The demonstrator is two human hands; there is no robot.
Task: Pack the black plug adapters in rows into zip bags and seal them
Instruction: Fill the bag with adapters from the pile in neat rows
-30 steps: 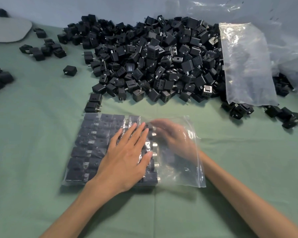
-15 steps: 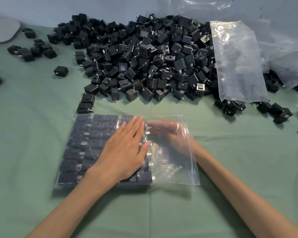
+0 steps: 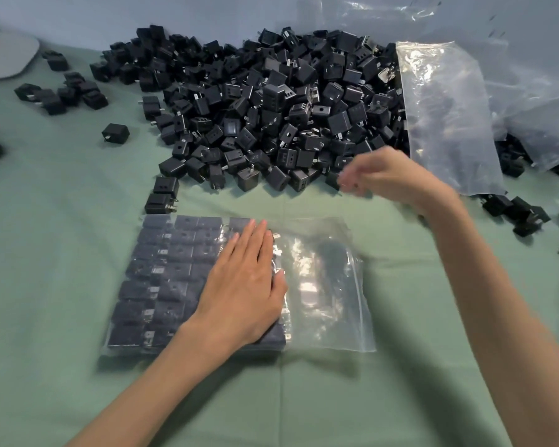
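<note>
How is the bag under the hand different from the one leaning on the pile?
The near bag lies flat under the left hand; the far bag slopes on the pile, untouched. The near bag holds rows of adapters; the far bag looks empty. Both are clear plastic.

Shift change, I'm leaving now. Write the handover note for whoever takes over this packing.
Left hand: flat on the rows inside the bag, holding them down.
Right hand: outside the bag, at the near edge of the pile; blurred, grip unclear.
Done: adapter rows fill the bag's left part.
Left: fill the bare right part, seal it, then start on the spare bags by the pile.
</note>
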